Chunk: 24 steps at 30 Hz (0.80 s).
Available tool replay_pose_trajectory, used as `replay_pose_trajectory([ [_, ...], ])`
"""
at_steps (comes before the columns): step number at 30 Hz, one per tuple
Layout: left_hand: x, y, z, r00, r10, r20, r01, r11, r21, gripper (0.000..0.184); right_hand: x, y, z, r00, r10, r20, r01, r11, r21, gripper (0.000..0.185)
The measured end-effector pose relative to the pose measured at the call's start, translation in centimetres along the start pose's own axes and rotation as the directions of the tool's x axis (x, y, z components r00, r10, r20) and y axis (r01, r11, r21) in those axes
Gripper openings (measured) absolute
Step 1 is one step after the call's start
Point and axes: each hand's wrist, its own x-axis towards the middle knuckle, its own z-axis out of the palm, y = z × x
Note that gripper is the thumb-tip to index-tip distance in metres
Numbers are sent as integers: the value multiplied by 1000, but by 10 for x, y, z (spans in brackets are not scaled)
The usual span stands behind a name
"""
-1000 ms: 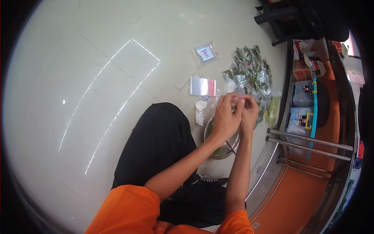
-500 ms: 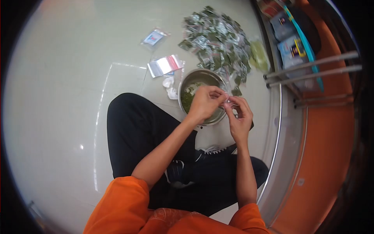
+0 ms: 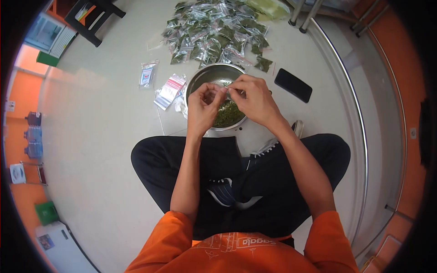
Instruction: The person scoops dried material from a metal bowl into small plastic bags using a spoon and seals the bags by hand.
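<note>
Both hands meet over a round metal bowl (image 3: 193, 82) that has chopped green leaves (image 3: 227, 114) in it. My left hand (image 3: 205, 105) is pinched at the bowl's left side, its fingertips on a small clear plastic bag (image 3: 226, 89). Opposite it, my right hand (image 3: 253, 98) pinches the same bag, thumb and forefinger together. The bag is small and mostly hidden by the fingers. Just left of the bowl lie a stack of flat zip bags (image 3: 170, 92) and a crumpled white tissue (image 3: 181, 105).
Beyond the bowl is a heap of filled green zip bags (image 3: 214, 34), with a yellow-green bag (image 3: 269, 9) behind it. A phone (image 3: 293, 85) lies right of the bowl, a labelled packet (image 3: 147, 75) to the left. A metal rail (image 3: 348, 77) runs along the right.
The view has swung round, bringing the phone and the left side of the room into sight. My hands stay pinched together and now sit over the bowl's middle.
</note>
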Motion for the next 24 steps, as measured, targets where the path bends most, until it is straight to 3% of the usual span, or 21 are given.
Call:
replay_pose_trajectory([
  [3, 0, -5, 3, 998, -52, 32, 50, 997, 57, 21, -1, 7, 6, 998, -26, -60, 23, 999, -45, 14],
  [6, 1, -11, 3, 998, -22, 56, 17, 997, 80, 28, -2, 5, 9, 998, -55, -5, 55, 998, -21, 15],
  [8, -1, -12, 1, 996, -67, 56, 58, 988, 145, 29, -4, 2, 9, 999, -19, 39, 27, 977, -212, 13],
  [9, -2, -15, 1, 996, -71, 62, 61, 987, 149, 29, -6, 2, 12, 999, -13, 35, 20, 978, -209, 13],
  [11, -1, -23, 0, 999, 6, 32, -17, 942, 337, 28, -7, 1, 21, 994, -70, -78, 29, 899, -437, 13],
  [12, -2, -21, 2, 999, 12, 33, -22, 941, 337, 28, -5, 4, 21, 994, -74, -82, 31, 898, -438, 13],
  [14, -12, -16, 8, 991, -133, 2, 130, 975, 178, 29, 0, 11, 20, 984, -118, -133, 46, 890, -453, 14],
  [16, -10, -26, 4, 995, -97, -38, 103, 968, 227, 32, 1, 7, 22, 973, -178, -146, 105, 907, -408, 13],
  [18, -6, -28, -3, 983, -149, -107, 171, 957, 236, 36, -2, 0, 23, 959, -233, -163, 161, 917, -364, 13],
  [20, -7, -18, -3, 975, -169, -144, 199, 951, 236, 39, -6, -9, 21, 952, -304, 30, 296, 893, -338, 15],
  [21, -6, -16, -4, 975, -165, -146, 192, 963, 190, 39, -6, -6, 29, 988, -152, 2, 148, 962, -228, 17],
  [22, -5, -14, -5, 976, -161, -150, 183, 972, 145, 40, -8, -2, 31, 988, -154, -3, 149, 962, -230, 17],
  [24, -6, -12, -5, 978, -174, -119, 195, 960, 201, 40, -11, 4, 30, 973, -182, 140, 216, 932, -292, 14],
])
